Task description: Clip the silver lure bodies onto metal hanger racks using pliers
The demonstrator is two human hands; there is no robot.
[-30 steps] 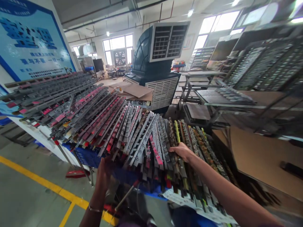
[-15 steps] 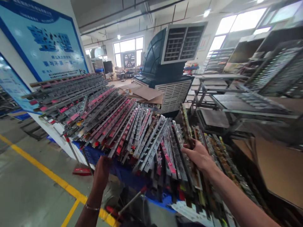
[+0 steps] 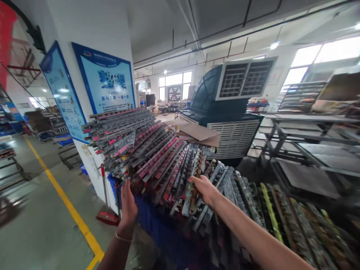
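Note:
Long narrow metal strips (image 3: 157,157) with rows of small clips lie heaped side by side, many with pink or red patches. My right hand (image 3: 204,189) is closed around a brownish, stained clip strip (image 3: 199,159) over the middle of the heap, its far end pointing away from me. My left hand (image 3: 128,204) is held up at the heap's front left edge, fingers stretched and holding nothing. Whether its fingertips touch the strip ends I cannot tell. A yellow-green strip (image 3: 271,212) lies among the dirtier strips at right.
Blue bins or sheeting (image 3: 157,217) show beneath the strips. Flat cardboard (image 3: 197,133) lies behind, beside a large air cooler (image 3: 236,129). A red dustpan (image 3: 107,217) stands on the floor near a white pillar (image 3: 95,176). Metal racks (image 3: 306,170) stand at right.
The view has swung left. My right hand has carried a brownish strip leftward to the middle of the heap and lowered it. My left hand's fingers have straightened.

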